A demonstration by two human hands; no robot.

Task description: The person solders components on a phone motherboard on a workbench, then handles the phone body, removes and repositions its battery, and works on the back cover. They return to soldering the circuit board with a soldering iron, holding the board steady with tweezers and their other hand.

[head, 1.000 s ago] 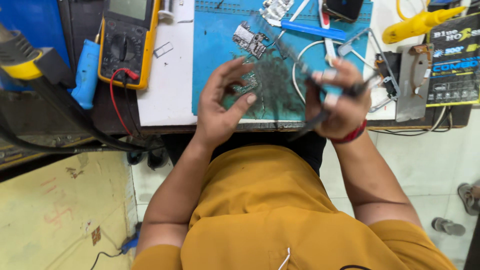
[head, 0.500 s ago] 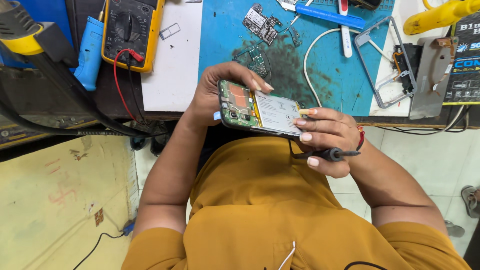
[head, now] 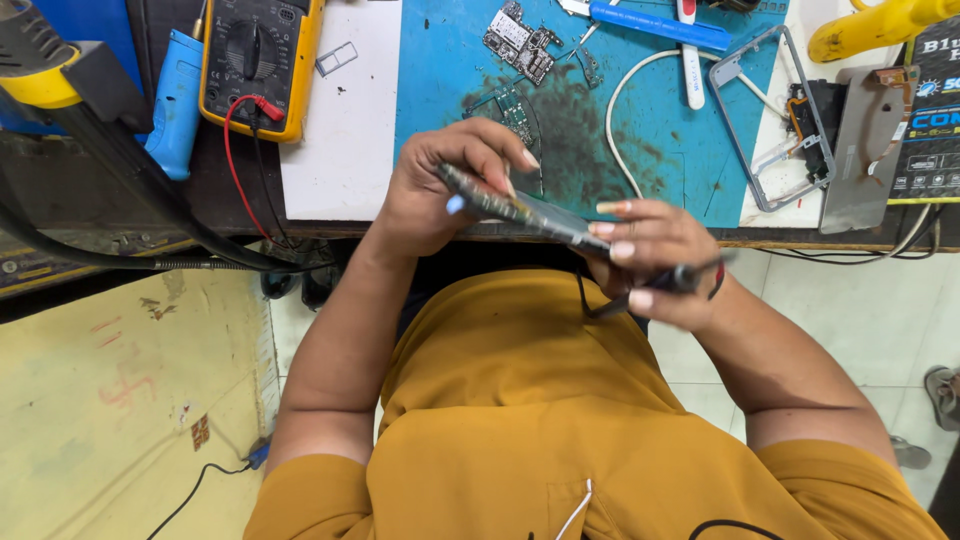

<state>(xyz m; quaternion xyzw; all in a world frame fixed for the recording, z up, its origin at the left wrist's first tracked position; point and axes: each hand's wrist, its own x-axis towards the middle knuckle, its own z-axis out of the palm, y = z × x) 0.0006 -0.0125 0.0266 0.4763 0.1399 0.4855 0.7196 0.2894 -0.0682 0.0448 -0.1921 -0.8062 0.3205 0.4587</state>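
Observation:
An opened phone [head: 520, 210] with its back cover off is held edge-on between both hands, just in front of the bench edge and above my lap. My left hand [head: 440, 185] grips its left end with thumb and fingers. My right hand [head: 650, 260] steadies its right end with the fingertips while also holding a thin black tool [head: 680, 280] against the palm. The phone's inner side is turned away, so only its thin edge shows.
A blue work mat [head: 600, 110] lies on the bench with a loose circuit board [head: 520, 40], a white cable [head: 620, 110], a blue-handled tool [head: 660, 25] and a grey phone frame [head: 770, 120]. A yellow multimeter [head: 255, 60] sits at left beside a white sheet [head: 345, 130].
The phone has tipped from showing its open inside to edge-on. Both hands have risen slightly toward the bench edge and kept their hold.

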